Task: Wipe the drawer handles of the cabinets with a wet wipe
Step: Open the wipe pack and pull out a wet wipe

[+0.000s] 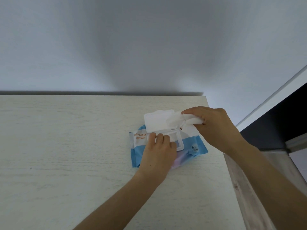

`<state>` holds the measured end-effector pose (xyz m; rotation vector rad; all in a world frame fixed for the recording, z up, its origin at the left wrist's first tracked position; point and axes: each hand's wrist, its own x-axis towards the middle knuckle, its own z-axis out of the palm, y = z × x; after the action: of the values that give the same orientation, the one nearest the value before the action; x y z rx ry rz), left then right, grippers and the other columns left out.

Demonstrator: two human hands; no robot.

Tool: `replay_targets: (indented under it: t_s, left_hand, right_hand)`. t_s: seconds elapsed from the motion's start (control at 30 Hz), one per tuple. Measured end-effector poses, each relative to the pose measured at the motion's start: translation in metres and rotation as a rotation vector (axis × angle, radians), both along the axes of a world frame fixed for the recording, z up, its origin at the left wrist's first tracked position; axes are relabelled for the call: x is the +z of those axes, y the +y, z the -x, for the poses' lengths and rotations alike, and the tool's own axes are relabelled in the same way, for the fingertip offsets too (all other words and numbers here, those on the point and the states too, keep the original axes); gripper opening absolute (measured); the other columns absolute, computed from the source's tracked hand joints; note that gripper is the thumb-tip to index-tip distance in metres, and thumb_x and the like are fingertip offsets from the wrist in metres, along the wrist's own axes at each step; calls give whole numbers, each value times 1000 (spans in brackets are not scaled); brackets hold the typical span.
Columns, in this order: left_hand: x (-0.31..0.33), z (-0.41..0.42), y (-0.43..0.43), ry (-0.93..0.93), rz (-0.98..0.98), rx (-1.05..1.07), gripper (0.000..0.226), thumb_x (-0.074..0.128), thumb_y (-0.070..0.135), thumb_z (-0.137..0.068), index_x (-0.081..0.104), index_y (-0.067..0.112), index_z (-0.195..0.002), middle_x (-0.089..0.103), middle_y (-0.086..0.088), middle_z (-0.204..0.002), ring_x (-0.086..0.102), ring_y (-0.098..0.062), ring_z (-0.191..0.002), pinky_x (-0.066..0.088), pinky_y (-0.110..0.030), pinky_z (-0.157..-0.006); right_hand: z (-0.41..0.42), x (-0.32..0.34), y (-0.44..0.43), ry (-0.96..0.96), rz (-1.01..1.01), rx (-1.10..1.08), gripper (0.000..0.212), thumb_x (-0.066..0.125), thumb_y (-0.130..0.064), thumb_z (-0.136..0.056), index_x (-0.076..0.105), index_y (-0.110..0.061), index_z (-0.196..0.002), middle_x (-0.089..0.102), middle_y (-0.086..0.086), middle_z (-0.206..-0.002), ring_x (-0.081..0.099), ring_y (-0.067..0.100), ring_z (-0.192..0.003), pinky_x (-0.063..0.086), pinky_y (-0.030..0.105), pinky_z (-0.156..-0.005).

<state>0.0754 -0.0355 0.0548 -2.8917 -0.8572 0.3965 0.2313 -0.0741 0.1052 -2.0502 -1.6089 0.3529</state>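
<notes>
A blue and white pack of wet wipes [197, 146] lies on the pale wood-grain cabinet top [66, 146], near its right edge. Its white plastic lid [157, 122] stands flipped open toward the wall. My left hand [159, 151] presses flat on the pack beside the opening. My right hand [214, 128] pinches a white wet wipe [189, 120] just right of the lid, and the wipe stretches back toward the opening. No drawer handles are in view.
A plain grey wall [149, 47] rises behind the cabinet top. The cabinet's right edge [222, 155] drops away to a wooden floor [259, 196]. A white door frame [274, 97] and a dark opening stand at the right.
</notes>
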Motion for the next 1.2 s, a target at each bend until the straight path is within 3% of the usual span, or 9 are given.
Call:
replay_targets:
  t_s: [0.17,0.3,0.43,0.6,0.8,0.93,1.03,1.13,1.2]
  left_hand:
    - [2,-2,0,34,-63,-135,43,62,19,-87,47,4,-124,43,-13,-125,41,-27,-117,31,-39,-101]
    - [5,-5,4,-40,1,17,45,83,35,-61,62,15,-96,60,-5,-90,59,-19,-83,44,-33,-83]
    - [-5,-8,10,-62,84,61,35,51,23,-94,36,12,-124,51,-7,-123,49,-25,-115,22,-39,-106]
    - [1,-8,29,-167,228,59,11,34,25,-95,27,19,-102,53,2,-82,51,-22,-79,11,-43,-108]
    - [3,-2,24,-251,210,-19,15,37,32,-96,42,22,-105,53,1,-110,49,-17,-97,15,-43,-107]
    - [-23,11,14,-650,-50,167,44,60,46,-80,52,17,-112,47,-10,-121,47,-24,-110,40,-41,-91]
    - [-32,19,2,-906,230,421,57,55,49,-85,37,18,-129,40,-8,-133,37,-21,-122,35,-35,-98]
    - [-34,24,-3,-616,322,246,52,30,51,-96,48,18,-131,51,-1,-135,47,-21,-125,29,-34,-107]
    - [-35,23,-2,-393,288,113,77,-2,60,-92,38,16,-142,38,-1,-147,36,-19,-135,9,-38,-110]
  right_hand:
    - [0,-1,3,-2,38,-1,31,57,-2,-89,64,-14,-117,67,2,-111,51,6,-86,34,-3,-69]
    - [0,0,4,17,26,-7,32,58,0,-88,64,-13,-116,67,3,-111,51,7,-85,38,4,-72]
    - [-1,2,5,1,48,5,31,58,-3,-89,63,-13,-118,66,4,-114,50,9,-87,38,14,-80]
    - [1,2,6,-1,25,16,30,58,-1,-87,66,-12,-113,68,4,-107,51,9,-83,38,11,-74]
    - [3,-2,7,-40,63,38,29,57,-5,-91,61,-11,-120,65,5,-117,59,17,-96,34,9,-77]
    - [1,-1,3,-33,60,31,30,55,-4,-91,62,-12,-119,65,4,-117,54,11,-90,34,4,-71]
    - [-2,-5,-1,3,27,2,31,57,-1,-89,64,-13,-117,67,2,-112,51,7,-86,35,0,-69]
    - [-5,-8,-3,33,0,-35,31,58,-2,-88,65,-16,-115,67,0,-110,53,9,-85,37,5,-70]
    - [-7,-8,-4,44,-16,-53,29,59,-4,-89,65,-18,-114,67,-1,-111,53,9,-85,37,5,-70]
